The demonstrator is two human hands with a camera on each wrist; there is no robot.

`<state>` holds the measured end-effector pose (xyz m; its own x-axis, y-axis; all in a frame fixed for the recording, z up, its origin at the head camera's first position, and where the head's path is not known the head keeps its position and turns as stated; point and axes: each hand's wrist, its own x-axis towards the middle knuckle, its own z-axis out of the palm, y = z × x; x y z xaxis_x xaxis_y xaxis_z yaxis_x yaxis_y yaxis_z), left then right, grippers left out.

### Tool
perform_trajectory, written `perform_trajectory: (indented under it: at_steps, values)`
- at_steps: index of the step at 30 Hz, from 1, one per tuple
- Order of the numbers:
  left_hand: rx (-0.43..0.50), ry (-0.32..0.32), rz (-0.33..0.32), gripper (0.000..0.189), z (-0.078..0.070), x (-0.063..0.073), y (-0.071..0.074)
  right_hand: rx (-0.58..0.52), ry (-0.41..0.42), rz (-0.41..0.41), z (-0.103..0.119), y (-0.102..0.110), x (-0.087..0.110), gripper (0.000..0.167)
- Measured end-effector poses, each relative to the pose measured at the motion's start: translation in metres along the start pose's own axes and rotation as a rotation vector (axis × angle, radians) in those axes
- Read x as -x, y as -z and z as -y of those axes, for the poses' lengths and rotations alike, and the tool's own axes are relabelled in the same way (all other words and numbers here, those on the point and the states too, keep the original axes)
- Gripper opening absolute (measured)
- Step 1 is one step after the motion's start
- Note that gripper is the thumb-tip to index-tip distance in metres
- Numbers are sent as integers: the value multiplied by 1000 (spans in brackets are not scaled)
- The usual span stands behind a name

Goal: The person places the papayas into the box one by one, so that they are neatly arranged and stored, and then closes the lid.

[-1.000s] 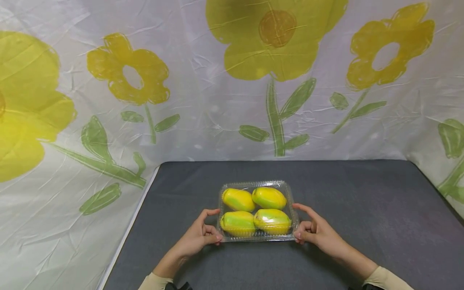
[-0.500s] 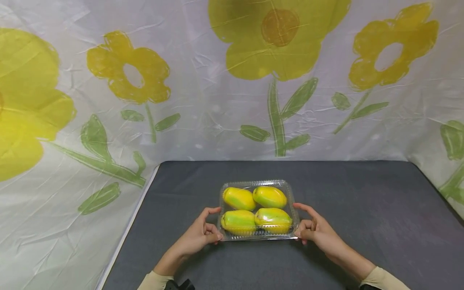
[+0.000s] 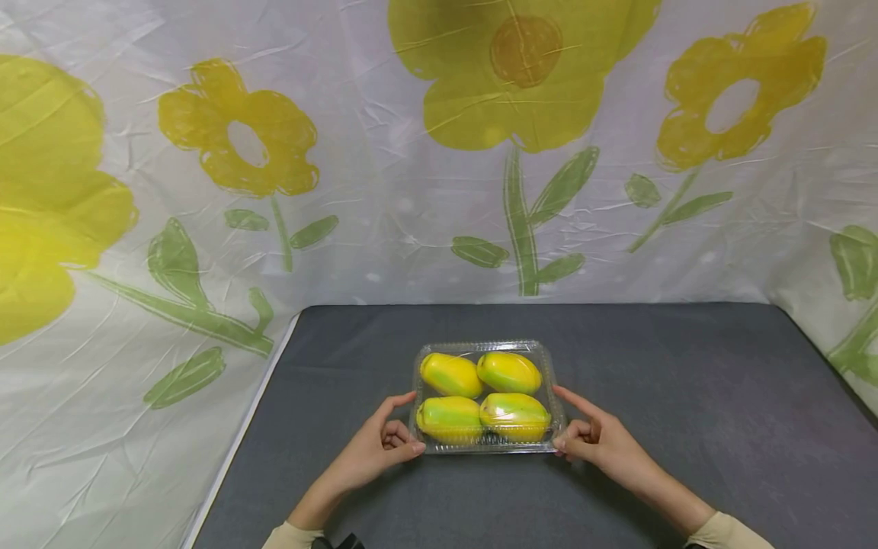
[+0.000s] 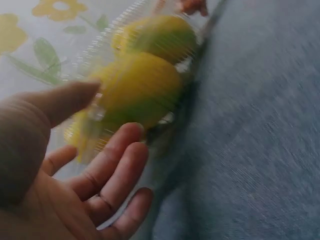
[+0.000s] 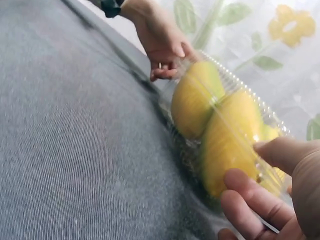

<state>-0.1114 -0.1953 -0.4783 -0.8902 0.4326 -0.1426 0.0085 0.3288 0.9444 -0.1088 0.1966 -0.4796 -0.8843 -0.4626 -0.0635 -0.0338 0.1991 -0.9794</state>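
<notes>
A clear plastic clamshell box (image 3: 490,449) lies on the dark table in the head view, its ribbed lid down. Inside it sit several yellow-green mangoes (image 3: 449,419) in two rows. My left hand (image 3: 373,450) grips the box's left end, index finger along the side and thumb (image 4: 75,100) at the near corner. At the opposite end, my right hand (image 3: 610,446) holds the box the same way, its thumb (image 5: 285,152) against the lid edge. Some of the lower fingers curl in beside the box, partly hidden in the head view.
The dark grey tablecloth (image 3: 658,358) spreads around the box. Behind and to the sides hangs a white curtain (image 3: 384,229) printed with yellow flowers. A black band (image 5: 111,7) is on the left wrist.
The box stays almost in place between both hands. My left thumb has slid slightly inward onto the near corner, and the right fingers have shifted a little.
</notes>
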Motion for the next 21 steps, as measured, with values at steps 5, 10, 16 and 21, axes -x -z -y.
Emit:
perform_trajectory:
  at_steps: [5, 10, 16, 21]
  values:
    - [-68, 15, -83, 82, 3, -3, -4, 91, 11, -42, -2, 0, 0, 82]
    - [-254, 31, -204, 83, 2, -5, -5, 190, -7, -76, 0, -1, -5, 83]
    - [-424, 29, -257, 83, 1, -13, 1, 272, 6, -84, 0, 2, -21, 82]
    - [-458, 24, -231, 83, 5, -23, 11, 317, 3, -112, -1, 5, -38, 83]
